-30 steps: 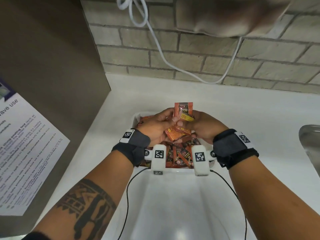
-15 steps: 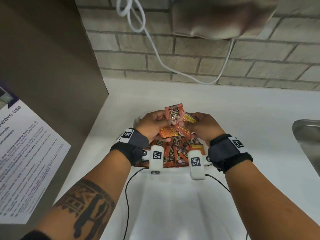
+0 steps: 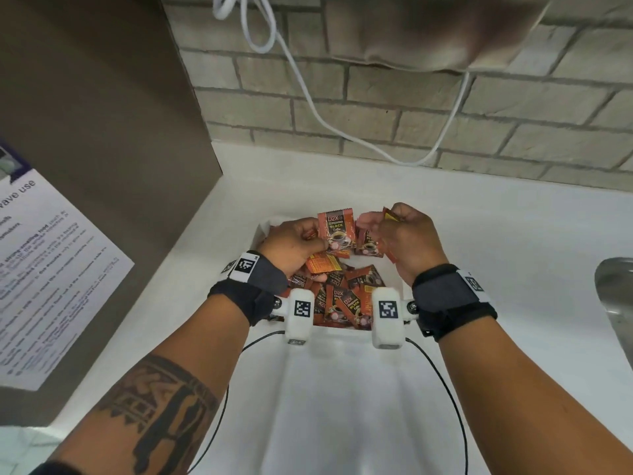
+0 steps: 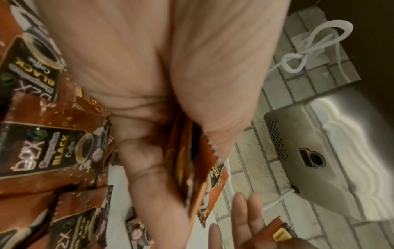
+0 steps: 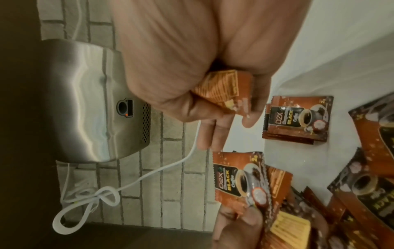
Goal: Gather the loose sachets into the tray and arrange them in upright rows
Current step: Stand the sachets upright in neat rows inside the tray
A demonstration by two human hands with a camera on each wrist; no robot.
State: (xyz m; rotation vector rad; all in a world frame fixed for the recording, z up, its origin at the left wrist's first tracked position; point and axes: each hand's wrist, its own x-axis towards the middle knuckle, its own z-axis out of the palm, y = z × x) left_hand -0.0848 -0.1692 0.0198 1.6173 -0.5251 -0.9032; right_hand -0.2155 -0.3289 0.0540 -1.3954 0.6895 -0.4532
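A white tray [image 3: 394, 280] on the counter holds a loose heap of orange-brown coffee sachets [image 3: 346, 296]. My left hand [image 3: 310, 240] pinches a small bunch of sachets [image 3: 335, 231] upright over the tray's far end; the same bunch [image 4: 193, 170] shows in the left wrist view. My right hand [image 3: 388, 226] grips one sachet [image 3: 390, 214], its printed back [image 5: 224, 86] showing in the right wrist view. A short stack of sachets [image 5: 298, 119] stands upright against the tray's far wall, between the two hands.
The tray sits on a white counter [image 3: 342, 406] against a brick wall [image 3: 376, 114]. A steel hand dryer [image 5: 85, 101] hangs above, with a white cable [image 3: 308, 97] looping down. A brown panel with a paper notice [image 3: 51, 269] closes the left side; a metal sink [image 3: 616, 303] lies at right.
The hands, pressed together over one bunch before, have drawn apart. The right hand has pulled a sachet away to the right, while the left keeps its bunch upright.
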